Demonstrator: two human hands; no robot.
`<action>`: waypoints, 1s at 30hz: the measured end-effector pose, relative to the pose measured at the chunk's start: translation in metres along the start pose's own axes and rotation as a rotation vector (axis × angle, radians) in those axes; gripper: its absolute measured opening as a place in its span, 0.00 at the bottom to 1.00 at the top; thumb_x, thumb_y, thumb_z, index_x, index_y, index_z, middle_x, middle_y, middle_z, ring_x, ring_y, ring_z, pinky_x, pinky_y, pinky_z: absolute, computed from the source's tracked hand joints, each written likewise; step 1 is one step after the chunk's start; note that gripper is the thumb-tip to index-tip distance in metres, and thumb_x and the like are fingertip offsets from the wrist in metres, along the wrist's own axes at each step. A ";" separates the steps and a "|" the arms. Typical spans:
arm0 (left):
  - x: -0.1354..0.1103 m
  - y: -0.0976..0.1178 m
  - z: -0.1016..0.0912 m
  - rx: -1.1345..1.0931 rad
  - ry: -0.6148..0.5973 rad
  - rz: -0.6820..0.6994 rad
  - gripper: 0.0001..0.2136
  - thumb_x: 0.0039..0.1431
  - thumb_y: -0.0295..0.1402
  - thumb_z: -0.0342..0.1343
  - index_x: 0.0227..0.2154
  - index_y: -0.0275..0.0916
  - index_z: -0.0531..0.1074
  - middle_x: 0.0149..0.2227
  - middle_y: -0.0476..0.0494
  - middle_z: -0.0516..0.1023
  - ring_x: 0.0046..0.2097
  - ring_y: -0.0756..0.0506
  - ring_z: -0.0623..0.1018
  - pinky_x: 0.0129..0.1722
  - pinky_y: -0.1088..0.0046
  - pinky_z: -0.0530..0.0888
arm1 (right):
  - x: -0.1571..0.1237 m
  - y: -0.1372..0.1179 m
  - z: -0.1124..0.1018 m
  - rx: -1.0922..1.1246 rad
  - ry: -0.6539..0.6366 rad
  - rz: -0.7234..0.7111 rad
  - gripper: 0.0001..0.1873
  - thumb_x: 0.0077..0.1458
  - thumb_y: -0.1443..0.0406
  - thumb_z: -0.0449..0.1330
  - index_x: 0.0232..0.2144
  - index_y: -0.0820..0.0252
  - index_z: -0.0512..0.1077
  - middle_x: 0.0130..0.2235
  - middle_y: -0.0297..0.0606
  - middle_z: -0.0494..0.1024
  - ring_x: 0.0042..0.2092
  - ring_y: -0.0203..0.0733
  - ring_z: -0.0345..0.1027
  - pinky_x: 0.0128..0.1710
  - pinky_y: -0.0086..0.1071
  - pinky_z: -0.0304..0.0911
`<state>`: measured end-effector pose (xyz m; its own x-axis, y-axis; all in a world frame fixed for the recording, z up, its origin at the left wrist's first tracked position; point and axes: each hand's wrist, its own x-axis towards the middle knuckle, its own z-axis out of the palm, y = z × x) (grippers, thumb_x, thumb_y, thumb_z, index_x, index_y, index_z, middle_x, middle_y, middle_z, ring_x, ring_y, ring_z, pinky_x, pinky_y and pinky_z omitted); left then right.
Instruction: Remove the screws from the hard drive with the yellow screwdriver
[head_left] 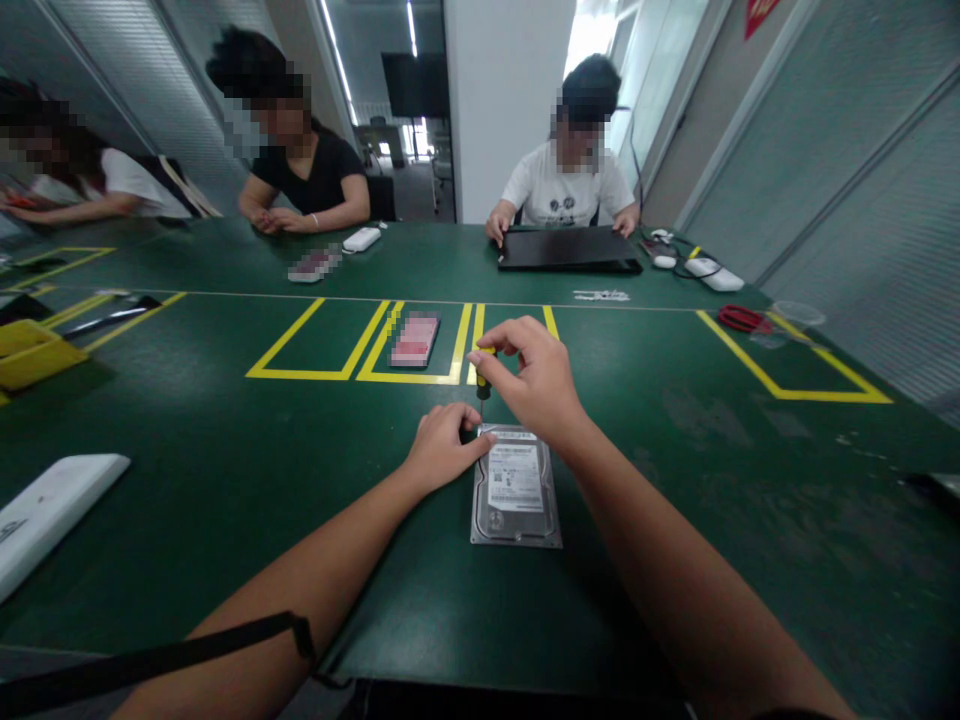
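Observation:
A silver hard drive with a white label lies flat on the green table in front of me. My left hand grips its far left corner, the thumb resting on the top face and the fingers at the edge. Above that same corner, my right hand pinches the handle of a small black-and-yellow screwdriver. The screwdriver stands nearly upright, its thin shaft pointing down at the corner of the drive. Whether the tip sits in a screw is too small to tell.
Yellow tape marks the green table. A phone lies beyond my hands, a white box at left, a yellow bin farther left, a red cable at right. Across sit several people, one holding a black panel.

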<state>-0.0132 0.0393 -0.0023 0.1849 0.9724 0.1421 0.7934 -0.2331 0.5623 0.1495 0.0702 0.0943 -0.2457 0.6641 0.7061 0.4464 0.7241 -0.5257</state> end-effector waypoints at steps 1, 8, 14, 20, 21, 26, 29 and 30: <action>0.000 0.000 0.000 0.000 0.000 0.002 0.13 0.56 0.44 0.61 0.34 0.40 0.70 0.33 0.48 0.75 0.38 0.42 0.72 0.39 0.66 0.65 | 0.000 0.000 0.000 -0.005 -0.002 0.004 0.05 0.57 0.62 0.60 0.32 0.57 0.73 0.33 0.34 0.74 0.37 0.39 0.64 0.39 0.34 0.57; -0.001 0.000 0.000 -0.009 0.013 0.008 0.12 0.55 0.43 0.61 0.34 0.40 0.70 0.33 0.48 0.74 0.38 0.43 0.72 0.39 0.66 0.65 | -0.002 0.001 0.001 -0.019 0.011 0.044 0.06 0.55 0.66 0.58 0.35 0.57 0.74 0.34 0.33 0.76 0.35 0.39 0.65 0.38 0.34 0.57; 0.000 -0.001 0.000 -0.009 0.013 0.006 0.13 0.55 0.44 0.61 0.34 0.40 0.70 0.33 0.48 0.75 0.37 0.43 0.72 0.39 0.66 0.65 | -0.001 0.000 0.000 0.001 0.012 -0.008 0.05 0.57 0.63 0.60 0.34 0.58 0.73 0.36 0.35 0.75 0.37 0.39 0.64 0.39 0.34 0.58; 0.000 -0.001 0.001 -0.009 0.012 0.013 0.13 0.55 0.44 0.61 0.34 0.40 0.70 0.33 0.48 0.75 0.38 0.42 0.72 0.39 0.66 0.65 | 0.000 0.000 0.001 0.002 0.012 0.008 0.04 0.56 0.64 0.60 0.33 0.58 0.73 0.34 0.34 0.75 0.36 0.38 0.64 0.38 0.34 0.57; 0.000 -0.001 0.001 -0.008 0.013 0.014 0.13 0.55 0.44 0.61 0.34 0.40 0.70 0.33 0.48 0.75 0.38 0.42 0.72 0.39 0.66 0.65 | 0.000 0.000 0.001 0.005 0.017 0.013 0.04 0.55 0.65 0.60 0.34 0.58 0.73 0.34 0.33 0.76 0.36 0.38 0.64 0.38 0.34 0.57; 0.000 -0.002 0.001 -0.012 0.018 0.019 0.13 0.55 0.44 0.61 0.34 0.40 0.70 0.33 0.49 0.74 0.37 0.43 0.72 0.40 0.66 0.65 | -0.001 0.000 0.001 0.002 0.015 0.031 0.06 0.54 0.67 0.57 0.35 0.58 0.74 0.34 0.34 0.76 0.35 0.38 0.64 0.37 0.34 0.57; 0.000 -0.003 0.002 -0.006 0.019 0.021 0.13 0.55 0.44 0.61 0.34 0.40 0.70 0.32 0.49 0.74 0.37 0.43 0.72 0.39 0.66 0.65 | -0.001 0.000 0.001 0.001 0.018 0.012 0.05 0.56 0.64 0.59 0.34 0.58 0.73 0.35 0.35 0.75 0.36 0.38 0.64 0.37 0.34 0.57; 0.000 -0.003 0.002 -0.004 0.019 0.023 0.12 0.55 0.44 0.61 0.34 0.40 0.70 0.32 0.49 0.74 0.37 0.43 0.72 0.39 0.66 0.65 | -0.001 0.000 0.001 0.001 0.018 0.007 0.05 0.56 0.63 0.59 0.34 0.58 0.73 0.35 0.35 0.75 0.36 0.38 0.64 0.38 0.34 0.57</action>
<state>-0.0145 0.0403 -0.0056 0.1914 0.9666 0.1706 0.7866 -0.2550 0.5623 0.1489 0.0696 0.0935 -0.2269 0.6660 0.7106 0.4473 0.7194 -0.5314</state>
